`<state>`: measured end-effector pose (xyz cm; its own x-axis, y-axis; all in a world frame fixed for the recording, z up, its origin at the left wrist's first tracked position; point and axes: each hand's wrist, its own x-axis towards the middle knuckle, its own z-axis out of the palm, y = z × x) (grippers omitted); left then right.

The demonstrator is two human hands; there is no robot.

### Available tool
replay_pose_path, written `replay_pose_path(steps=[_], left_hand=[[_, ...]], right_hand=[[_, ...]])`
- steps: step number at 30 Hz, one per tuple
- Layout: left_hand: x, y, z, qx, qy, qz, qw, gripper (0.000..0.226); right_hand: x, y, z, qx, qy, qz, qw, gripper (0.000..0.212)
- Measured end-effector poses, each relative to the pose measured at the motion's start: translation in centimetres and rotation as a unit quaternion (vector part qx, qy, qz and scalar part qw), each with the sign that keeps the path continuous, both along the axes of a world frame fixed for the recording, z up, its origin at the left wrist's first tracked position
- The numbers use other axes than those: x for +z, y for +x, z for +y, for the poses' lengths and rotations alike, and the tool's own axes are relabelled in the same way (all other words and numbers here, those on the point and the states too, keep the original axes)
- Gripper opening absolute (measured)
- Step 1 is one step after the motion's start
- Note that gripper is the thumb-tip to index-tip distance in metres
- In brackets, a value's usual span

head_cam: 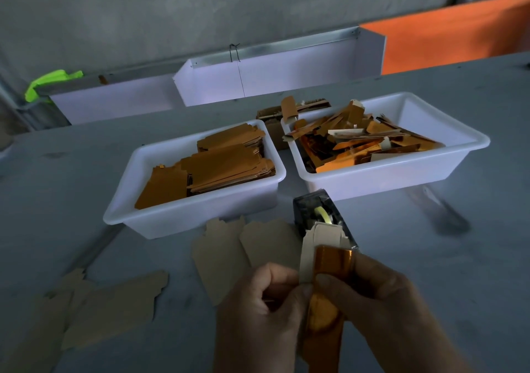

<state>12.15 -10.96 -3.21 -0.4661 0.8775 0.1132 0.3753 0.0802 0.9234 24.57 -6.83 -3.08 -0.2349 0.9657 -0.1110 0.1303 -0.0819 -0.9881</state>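
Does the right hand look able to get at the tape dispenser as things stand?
Probably yes: the tape dispenser sits just beyond the right hand, with only the gold card it grips in between.

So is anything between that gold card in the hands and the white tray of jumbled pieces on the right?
Yes: the tape dispenser stands just behind the gold card, between it and the right tray. It sits low, so lifting the card over should probably clear it. The left hand and right hand hold the card.

Single head-worn wide-angle view, looking forward and down, close over the hands [315, 309], table [430, 258] stretching beyond
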Motion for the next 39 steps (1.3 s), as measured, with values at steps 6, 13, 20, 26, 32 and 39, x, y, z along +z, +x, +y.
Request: replay_pose_path(steps=[6, 13, 20, 26, 32, 39], left_hand=[[-0.4, 1.5, 0.6, 0.06, 0.098, 0.368, 0.923, 0.022], [-0.8, 2.0, 0.6, 0.048, 0.007, 0.564, 0.824, 0.039], [-1.4, 2.4, 0.1, 0.02, 0.089, 0.515, 0.852, 0.041], [-0.4, 1.3, -0.5, 0.059, -0.046, 0.017, 0.997, 0.019], [1.3, 0.1, -0.7, -0.05, -0.187, -0.208, 0.959, 0.007], [-0.3, -1.2, -0.7, -0.013, -0.108, -0.231, 0.967, 0.022]], right_hand=[[-0.1, -1.2, 0.2, -0.048, 0.004, 0.03, 0.998, 0.015], [0.2, -1.5, -0.1, -0.038, -0.044, 0.104, 0.993, 0.015], [-0.3, -1.3, -0.2, -0.037, -0.057, 0.069, 0.995, 0.009], [0.1, -0.8, 0.2, -0.017, -0.038, 0.081, 0.996, 0.02], [0.0, -0.4, -0.2, 0.018, 0.013, 0.021, 1.0, 0.01], [-0.2, 2.9, 1.8, -0.064, 0.093, -0.01, 0.994, 0.014]])
